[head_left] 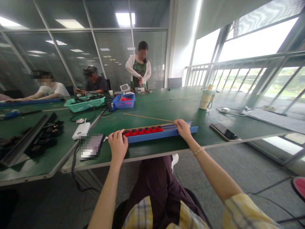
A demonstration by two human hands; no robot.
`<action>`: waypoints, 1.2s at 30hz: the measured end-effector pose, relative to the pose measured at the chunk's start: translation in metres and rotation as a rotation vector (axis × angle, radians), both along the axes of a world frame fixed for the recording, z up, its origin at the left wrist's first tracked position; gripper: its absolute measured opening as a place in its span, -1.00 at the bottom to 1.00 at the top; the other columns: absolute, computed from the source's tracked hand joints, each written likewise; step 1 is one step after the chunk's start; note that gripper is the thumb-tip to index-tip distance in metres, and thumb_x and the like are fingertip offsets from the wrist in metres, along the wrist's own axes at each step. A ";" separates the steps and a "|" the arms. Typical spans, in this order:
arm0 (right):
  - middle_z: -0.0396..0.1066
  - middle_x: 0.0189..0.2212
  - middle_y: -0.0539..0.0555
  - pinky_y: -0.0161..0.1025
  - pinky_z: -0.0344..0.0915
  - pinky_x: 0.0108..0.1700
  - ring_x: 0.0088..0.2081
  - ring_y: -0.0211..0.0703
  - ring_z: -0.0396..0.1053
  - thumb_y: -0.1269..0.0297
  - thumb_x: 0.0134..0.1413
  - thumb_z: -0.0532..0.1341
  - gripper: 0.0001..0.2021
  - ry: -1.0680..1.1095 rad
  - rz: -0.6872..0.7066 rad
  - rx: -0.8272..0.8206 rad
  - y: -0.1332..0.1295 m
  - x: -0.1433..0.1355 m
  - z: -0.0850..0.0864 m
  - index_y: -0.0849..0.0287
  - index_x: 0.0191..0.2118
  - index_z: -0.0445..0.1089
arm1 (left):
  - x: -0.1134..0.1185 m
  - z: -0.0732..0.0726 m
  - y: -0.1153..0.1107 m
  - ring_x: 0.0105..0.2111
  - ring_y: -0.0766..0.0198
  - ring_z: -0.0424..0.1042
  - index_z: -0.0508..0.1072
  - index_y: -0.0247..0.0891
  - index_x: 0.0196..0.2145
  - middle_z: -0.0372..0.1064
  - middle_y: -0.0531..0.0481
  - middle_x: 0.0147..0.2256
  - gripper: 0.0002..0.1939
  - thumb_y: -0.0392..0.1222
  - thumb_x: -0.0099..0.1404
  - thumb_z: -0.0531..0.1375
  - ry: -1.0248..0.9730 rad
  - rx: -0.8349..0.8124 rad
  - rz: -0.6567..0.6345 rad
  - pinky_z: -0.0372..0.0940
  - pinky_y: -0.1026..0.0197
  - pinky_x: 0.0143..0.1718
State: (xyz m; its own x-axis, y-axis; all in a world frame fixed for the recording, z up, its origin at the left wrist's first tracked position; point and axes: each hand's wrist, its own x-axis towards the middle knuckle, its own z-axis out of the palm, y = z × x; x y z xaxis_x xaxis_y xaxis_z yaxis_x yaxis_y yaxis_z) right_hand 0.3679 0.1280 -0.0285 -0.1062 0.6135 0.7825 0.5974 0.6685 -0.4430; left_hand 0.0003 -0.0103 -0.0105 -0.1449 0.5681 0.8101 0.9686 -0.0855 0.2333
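A long blue channel [162, 135] lies near the front edge of the green table, with a row of several red and black parts [143, 130] seated inside its left and middle stretch. My left hand [118, 144] is closed round the channel's left end, fingers over the top. Toward the right end, my right hand [183, 129] is closed over the channel, its fingertips at the back edge. A thin tan strip [147, 117] runs across the table to those fingertips; I cannot tell whether they pinch it too.
A dark phone [225, 131] and a cream bottle [206, 98] stand to the right. Leftward are a white device [81, 130], another phone [91, 146], a green basket [84, 104], a blue basket [124, 101] and black parts [47, 135]. Three people work across the table.
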 end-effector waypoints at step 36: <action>0.52 -0.37 0.08 -0.16 0.30 -0.16 -0.29 -0.05 0.43 0.15 0.26 0.07 -0.74 0.026 -0.023 -0.075 -0.004 0.002 0.004 0.09 -0.37 0.43 | 0.003 0.003 -0.002 -0.05 -0.05 0.27 0.47 -0.24 -0.17 0.47 -0.16 -0.14 -0.78 -0.23 0.32 0.06 0.010 0.026 0.008 0.21 -0.10 0.04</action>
